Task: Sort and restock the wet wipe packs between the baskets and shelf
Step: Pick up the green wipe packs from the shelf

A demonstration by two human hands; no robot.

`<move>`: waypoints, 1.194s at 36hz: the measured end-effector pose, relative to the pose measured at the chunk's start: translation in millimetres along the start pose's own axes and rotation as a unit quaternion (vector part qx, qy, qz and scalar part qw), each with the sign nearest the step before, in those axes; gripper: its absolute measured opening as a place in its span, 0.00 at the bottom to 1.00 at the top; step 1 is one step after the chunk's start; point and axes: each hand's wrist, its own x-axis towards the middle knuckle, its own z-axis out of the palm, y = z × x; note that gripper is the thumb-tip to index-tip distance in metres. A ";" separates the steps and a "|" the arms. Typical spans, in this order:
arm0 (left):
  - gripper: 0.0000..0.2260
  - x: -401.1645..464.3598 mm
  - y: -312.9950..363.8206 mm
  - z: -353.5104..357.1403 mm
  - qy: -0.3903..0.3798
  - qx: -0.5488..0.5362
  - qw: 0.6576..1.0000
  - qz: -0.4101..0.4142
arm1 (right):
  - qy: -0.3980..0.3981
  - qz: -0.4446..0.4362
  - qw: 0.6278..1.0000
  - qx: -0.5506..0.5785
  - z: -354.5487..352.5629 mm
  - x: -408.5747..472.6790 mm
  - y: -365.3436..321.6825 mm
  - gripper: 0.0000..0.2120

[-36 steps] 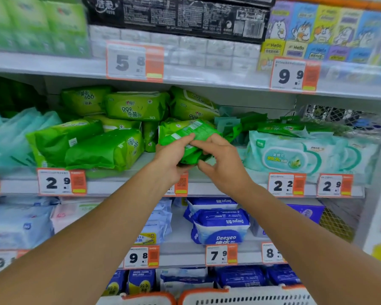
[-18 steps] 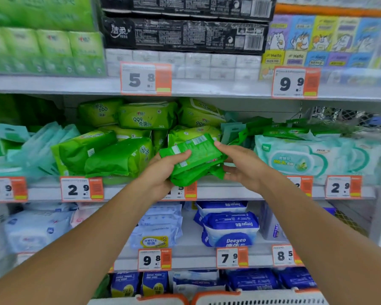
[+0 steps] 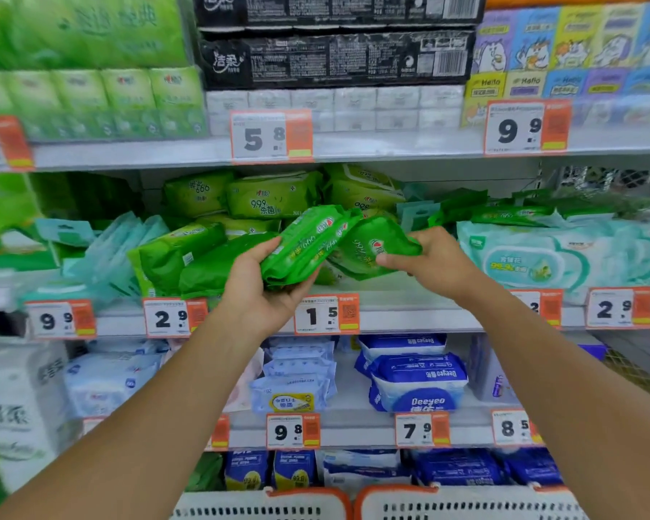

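Shop shelf [image 3: 391, 313], left hand [image 3: 267, 290] and right hand [image 3: 434, 266] fingers gripping glossy green packs [image 3: 308, 243]

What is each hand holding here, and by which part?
Left hand grips a small stack of green wipe packs by its lower end. Right hand holds another green pack by its right edge.

Up top I see black tissue boxes [image 3: 338, 56] beside cartoon-printed tissue packs [image 3: 571, 50] and pale green tissue bundles [image 3: 91, 95]. Orange-and-white price tags read 5.8 [image 3: 271, 136] and 9.9 [image 3: 527, 127] (the small print is too blurred for me).
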 end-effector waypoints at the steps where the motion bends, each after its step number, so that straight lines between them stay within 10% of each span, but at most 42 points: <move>1: 0.11 -2.1 3.8 0.8 -0.005 -0.009 1.000 0.002 | 0.001 0.016 0.997 0.082 -4.4 -3.0 -3.8 0.06; 7: 0.13 -8.5 27.5 0.9 0.009 0.061 0.998 0.007 | -0.005 0.125 0.882 0.455 -25.7 -24.3 -20.0 0.11; 19: 0.20 -47.1 11.4 -28.5 -0.038 0.137 0.975 -0.171 | -0.065 0.224 0.851 0.471 25.3 -75.6 -33.1 0.18; 34: 0.27 -61.9 25.0 -37.6 -0.115 0.249 0.962 0.000 | -0.100 0.322 0.775 0.535 63.3 -69.6 -34.0 0.19; 38: 0.49 -57.1 25.1 -52.2 -0.154 0.237 0.959 0.025 | -0.093 0.342 0.747 0.563 71.6 -67.8 -37.4 0.18; 43: 0.27 -51.6 24.2 -61.5 -0.022 0.359 0.924 0.127 | -0.119 0.324 0.761 0.549 81.8 -73.7 -49.0 0.14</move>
